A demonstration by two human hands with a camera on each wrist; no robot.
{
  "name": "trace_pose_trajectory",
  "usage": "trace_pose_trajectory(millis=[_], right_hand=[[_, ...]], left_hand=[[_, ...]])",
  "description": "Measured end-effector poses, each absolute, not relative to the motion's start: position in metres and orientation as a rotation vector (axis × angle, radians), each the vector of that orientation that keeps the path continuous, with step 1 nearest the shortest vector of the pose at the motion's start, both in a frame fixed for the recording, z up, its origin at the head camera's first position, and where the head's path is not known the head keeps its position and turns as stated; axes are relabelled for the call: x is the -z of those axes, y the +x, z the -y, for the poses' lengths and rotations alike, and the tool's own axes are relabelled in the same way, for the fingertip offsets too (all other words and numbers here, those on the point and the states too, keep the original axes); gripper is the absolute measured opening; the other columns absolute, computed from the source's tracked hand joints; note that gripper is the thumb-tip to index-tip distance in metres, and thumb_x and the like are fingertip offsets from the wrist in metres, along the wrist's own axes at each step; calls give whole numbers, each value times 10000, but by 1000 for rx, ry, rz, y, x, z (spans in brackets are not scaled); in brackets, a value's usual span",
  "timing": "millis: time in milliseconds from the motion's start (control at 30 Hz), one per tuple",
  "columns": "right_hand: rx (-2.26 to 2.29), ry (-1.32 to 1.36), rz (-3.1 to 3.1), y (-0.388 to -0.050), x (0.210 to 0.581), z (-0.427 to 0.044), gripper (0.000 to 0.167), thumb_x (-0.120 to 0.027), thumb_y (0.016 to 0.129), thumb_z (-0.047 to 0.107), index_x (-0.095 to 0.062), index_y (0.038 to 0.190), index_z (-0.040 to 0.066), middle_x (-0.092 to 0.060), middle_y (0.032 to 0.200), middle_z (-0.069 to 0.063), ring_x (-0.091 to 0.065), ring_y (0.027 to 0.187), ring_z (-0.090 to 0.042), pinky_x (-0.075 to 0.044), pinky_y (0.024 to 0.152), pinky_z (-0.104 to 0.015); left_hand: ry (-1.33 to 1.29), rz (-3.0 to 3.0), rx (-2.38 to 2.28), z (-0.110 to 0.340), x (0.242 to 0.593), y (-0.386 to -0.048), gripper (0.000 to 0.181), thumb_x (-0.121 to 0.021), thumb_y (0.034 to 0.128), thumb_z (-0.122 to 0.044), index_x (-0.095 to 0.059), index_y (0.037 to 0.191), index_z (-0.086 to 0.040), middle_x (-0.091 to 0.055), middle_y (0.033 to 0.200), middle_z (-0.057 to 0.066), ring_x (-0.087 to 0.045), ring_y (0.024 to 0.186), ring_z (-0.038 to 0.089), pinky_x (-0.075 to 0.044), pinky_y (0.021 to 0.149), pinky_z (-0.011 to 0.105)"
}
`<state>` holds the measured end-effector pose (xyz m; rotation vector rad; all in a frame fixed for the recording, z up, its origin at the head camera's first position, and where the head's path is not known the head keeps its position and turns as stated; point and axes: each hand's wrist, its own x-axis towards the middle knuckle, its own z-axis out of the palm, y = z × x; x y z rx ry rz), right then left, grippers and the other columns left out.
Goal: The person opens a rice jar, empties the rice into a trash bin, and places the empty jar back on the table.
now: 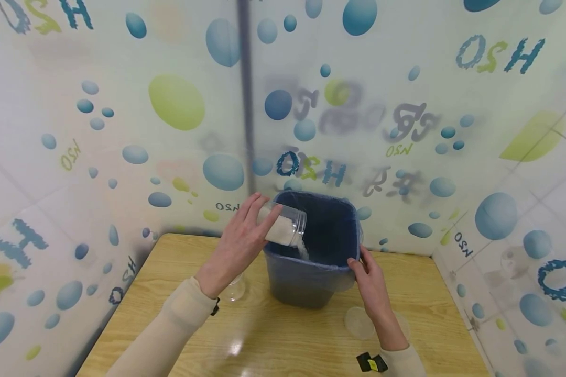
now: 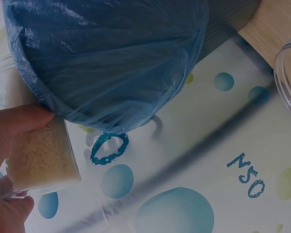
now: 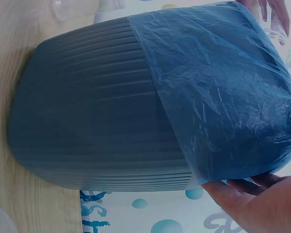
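My left hand (image 1: 240,243) grips a clear plastic jar (image 1: 284,225) tipped on its side, its mouth over the near rim of a dark blue trash bin (image 1: 299,285). Pale grains (image 2: 43,155), looking like rice, lie in the jar, and a white stream (image 1: 303,250) falls from its mouth into the bin. A thin blue bag (image 3: 218,87) lines the bin and folds down over its outside. At the bin's right side, my right hand (image 1: 372,285) holds the rim and bag, thumb on the near side and fingers partly hidden.
On the wooden table (image 1: 193,324), a clear round container (image 1: 234,288) sits left of the bin. A translucent round lid (image 1: 360,323) lies near the right forearm, with another disc (image 1: 402,325) partly behind it. Patterned walls enclose the table.
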<state>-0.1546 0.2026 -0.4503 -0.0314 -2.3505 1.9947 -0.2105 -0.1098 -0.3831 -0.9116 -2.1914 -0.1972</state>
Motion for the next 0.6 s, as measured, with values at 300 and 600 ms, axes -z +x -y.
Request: trace_pose_trajectory(millis=[300, 600], right_hand=[[-1995, -32, 2350, -156, 449, -203, 569, -471, 1096, 167, -289, 1611, 6, -291, 1658, -207, -393, 1470, -390, -371, 1124, -484], [-1975, -45, 2359, -155, 446, -202, 568, -489, 1088, 140, -301, 1603, -9, -291, 1653, -227, -405, 1461, -398, -380, 1115, -498]], left_hand=[[-918, 2186, 204, 110, 382, -210, 956, -1004, 620, -79, -527, 1448, -88, -479, 1429, 270, -399, 1413, 441, -420, 1133, 501], [-916, 2197, 206, 111, 382, -210, 957, -1003, 615, -65, -547, 1455, -115, -480, 1431, 249, -377, 1430, 462, -415, 1135, 519]])
